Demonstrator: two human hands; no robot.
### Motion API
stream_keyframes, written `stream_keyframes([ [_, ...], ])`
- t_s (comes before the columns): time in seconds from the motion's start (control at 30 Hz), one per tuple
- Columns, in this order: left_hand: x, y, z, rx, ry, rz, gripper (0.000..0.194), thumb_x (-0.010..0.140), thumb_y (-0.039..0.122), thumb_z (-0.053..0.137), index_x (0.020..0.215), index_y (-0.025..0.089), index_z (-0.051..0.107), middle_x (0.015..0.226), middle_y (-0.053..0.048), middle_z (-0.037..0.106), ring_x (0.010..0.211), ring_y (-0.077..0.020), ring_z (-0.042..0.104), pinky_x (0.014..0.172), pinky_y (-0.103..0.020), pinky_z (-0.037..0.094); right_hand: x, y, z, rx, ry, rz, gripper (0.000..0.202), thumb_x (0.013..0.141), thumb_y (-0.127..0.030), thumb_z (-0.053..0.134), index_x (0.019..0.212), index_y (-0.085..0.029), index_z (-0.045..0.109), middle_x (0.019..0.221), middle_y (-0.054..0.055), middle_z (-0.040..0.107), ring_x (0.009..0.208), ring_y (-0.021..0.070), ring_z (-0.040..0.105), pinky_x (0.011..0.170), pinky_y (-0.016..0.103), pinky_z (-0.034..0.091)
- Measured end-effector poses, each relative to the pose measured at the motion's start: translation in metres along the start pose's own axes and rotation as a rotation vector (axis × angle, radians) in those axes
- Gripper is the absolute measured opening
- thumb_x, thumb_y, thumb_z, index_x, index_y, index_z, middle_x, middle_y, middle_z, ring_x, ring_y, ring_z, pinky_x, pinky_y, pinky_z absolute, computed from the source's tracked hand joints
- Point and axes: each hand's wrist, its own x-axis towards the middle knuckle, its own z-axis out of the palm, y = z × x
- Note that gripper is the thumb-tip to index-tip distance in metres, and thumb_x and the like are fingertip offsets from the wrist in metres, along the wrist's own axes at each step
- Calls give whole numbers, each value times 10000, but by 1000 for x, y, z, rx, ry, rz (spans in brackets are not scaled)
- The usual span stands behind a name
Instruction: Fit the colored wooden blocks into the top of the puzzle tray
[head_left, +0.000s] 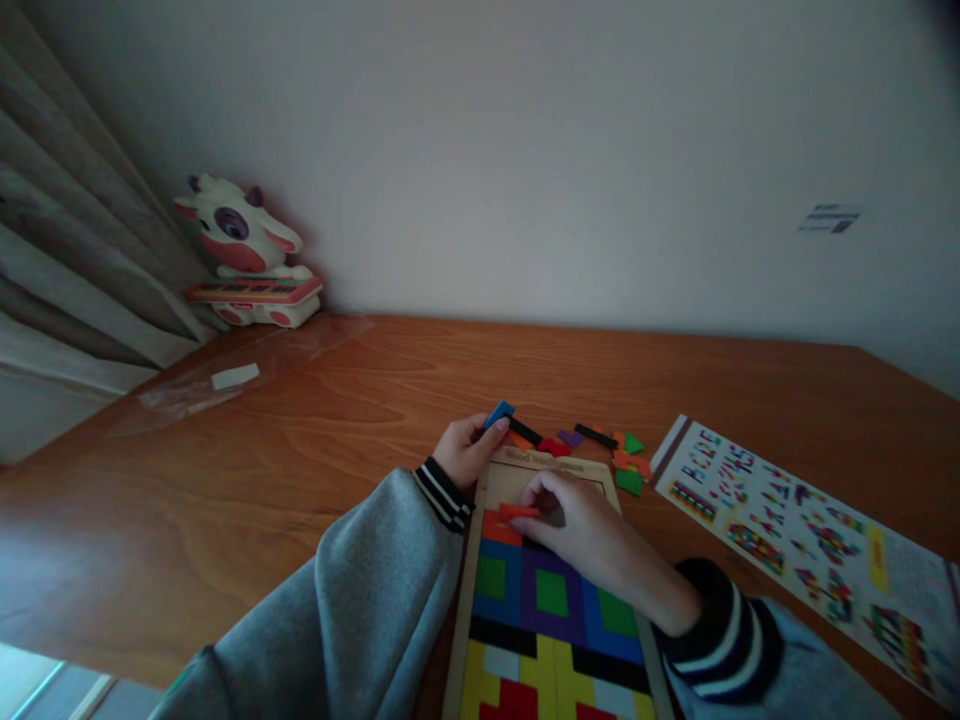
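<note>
Indoors, wooden desk (360,400) against pale wall (555,160), toy cow (247,250) at its far left corner, left hand (466,452) pinching blue piece (498,412), right hand (574,515) pinching orange piece (517,511).

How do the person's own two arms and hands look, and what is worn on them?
Both arms wear loose, light grey sleeves ending in dark ribbed cuffs with pale stripes. The left hand and the right hand are bare, without gloves.

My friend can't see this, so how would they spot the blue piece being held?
Find the puzzle board on the wooden desk. At its far left corner, the left hand holds the blue piece. Beside it is a black piece, but this is the only blue one showing outside the board.
</note>
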Motion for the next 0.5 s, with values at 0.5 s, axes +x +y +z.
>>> stream_keyframes([
  [0.5,0,0,-2,82,-7,18,449,879,519,512,860,102,677,741,-45,661,654,-152,577,620,-253,439,4,57,-82,342,-119,77,505,859,-452,577,1286,-192,512,897,45,677,799,175,665,738,331,533],
])
